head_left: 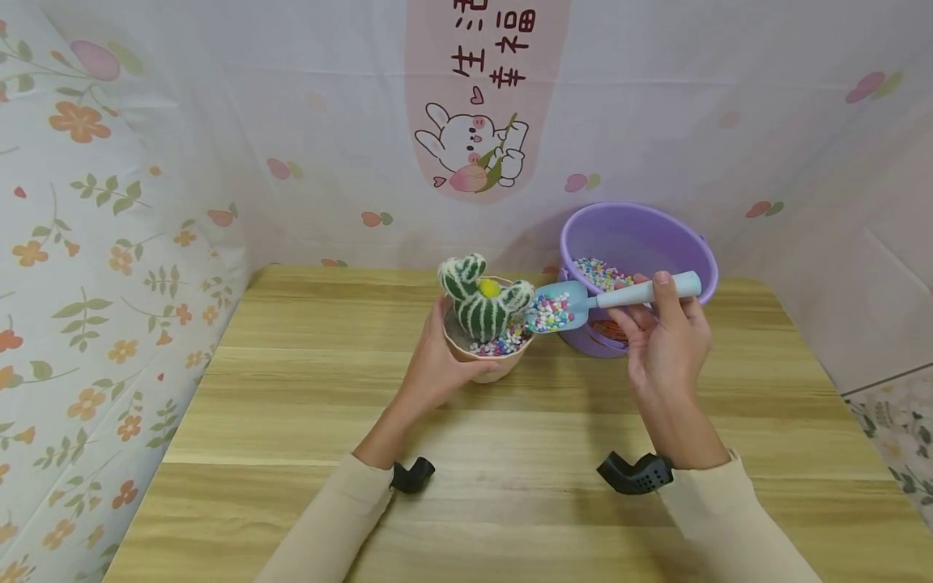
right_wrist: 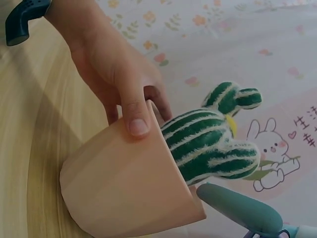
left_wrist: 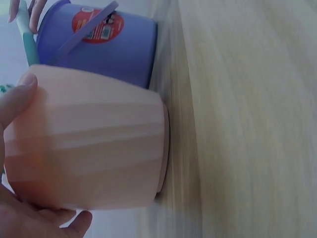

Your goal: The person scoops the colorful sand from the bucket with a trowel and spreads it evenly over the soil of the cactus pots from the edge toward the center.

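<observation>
Pink pot [head_left: 487,363] in left grip [head_left: 437,372]; scoop [head_left: 583,304] in right grip [head_left: 666,340].

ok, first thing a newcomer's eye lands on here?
The fuzzy green toy cactus in a peach pot at the table's middle, gripped by the left hand. Just right of it, the right hand holds a blue scoop heaped with coloured pebbles at the pot's rim, before a purple bucket.

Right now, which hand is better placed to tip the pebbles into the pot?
Right. The right hand grips the scoop, loaded with pebbles, its bowl at the rim of the pot. The left hand holds that pot steady.
</observation>
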`<state>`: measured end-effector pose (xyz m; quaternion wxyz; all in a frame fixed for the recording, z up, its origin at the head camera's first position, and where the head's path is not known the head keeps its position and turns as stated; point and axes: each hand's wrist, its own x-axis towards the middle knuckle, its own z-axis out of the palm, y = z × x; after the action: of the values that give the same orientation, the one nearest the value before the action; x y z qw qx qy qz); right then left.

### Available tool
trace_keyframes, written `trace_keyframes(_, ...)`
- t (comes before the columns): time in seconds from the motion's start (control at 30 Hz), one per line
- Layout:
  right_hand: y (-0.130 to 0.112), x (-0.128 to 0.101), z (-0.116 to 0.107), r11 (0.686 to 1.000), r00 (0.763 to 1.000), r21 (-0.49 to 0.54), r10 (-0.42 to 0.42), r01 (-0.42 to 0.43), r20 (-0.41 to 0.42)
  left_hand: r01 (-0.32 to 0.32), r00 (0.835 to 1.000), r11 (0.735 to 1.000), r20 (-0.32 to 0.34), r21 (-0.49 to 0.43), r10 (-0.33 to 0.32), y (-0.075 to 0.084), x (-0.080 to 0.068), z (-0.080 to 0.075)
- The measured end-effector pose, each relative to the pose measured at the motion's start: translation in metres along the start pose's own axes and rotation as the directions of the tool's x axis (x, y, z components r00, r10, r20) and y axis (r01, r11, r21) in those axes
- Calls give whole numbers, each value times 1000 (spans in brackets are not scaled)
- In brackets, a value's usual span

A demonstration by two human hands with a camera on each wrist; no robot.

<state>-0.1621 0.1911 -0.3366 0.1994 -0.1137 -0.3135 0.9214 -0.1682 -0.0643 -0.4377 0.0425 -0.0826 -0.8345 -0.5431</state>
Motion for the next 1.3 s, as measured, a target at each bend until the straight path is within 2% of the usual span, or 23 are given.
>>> trace_keyframes(0.57, 3, 1, 3, 999, 999, -41, -21, 22, 25, 24, 989, 998, 144, -65, -14, -7, 8, -17)
trace_keyframes(0.77, 3, 1, 4, 998, 999, -60, -29, 31, 31, -8, 980, 994, 194, -107, 29, -11, 12, -22)
trace_keyframes(0.93, 3, 0, 4, 997, 999, -68, -31, 33, 31, -2, 971, 994, 237, -112, 28, -12, 15, -26)
trace_keyframes(1.13, 4, 0, 4, 996, 998, -76, -40, 43, 40, 10, 968, 993, 250, -122, 21, -12, 18, -28)
trace_keyframes(1.3, 5, 1, 5, 996, 998, -74, -47, 49, 34, 17, 974, 986, 225, -168, 21, -12, 14, -25)
